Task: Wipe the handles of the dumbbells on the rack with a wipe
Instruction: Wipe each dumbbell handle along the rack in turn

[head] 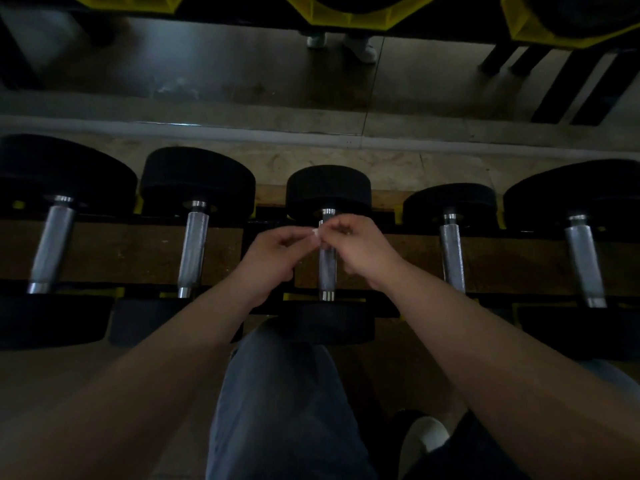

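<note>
Several black dumbbells with silver handles lie side by side on a low rack [138,289]. My left hand [273,256] and my right hand [360,249] meet just above the middle dumbbell's handle [327,271]. Between their fingertips they pinch a small white wipe [316,233], of which only a sliver shows. The upper part of that handle is hidden behind my fingers. Other handles lie to the left [193,251] and to the right [452,251].
A mirror behind the rack reflects the floor and white shoes [360,46]. Yellow-edged weights [346,12] sit on a higher shelf at the top. My knee in grey trousers [284,393] is below the middle dumbbell, and a shoe [426,438] is at the lower right.
</note>
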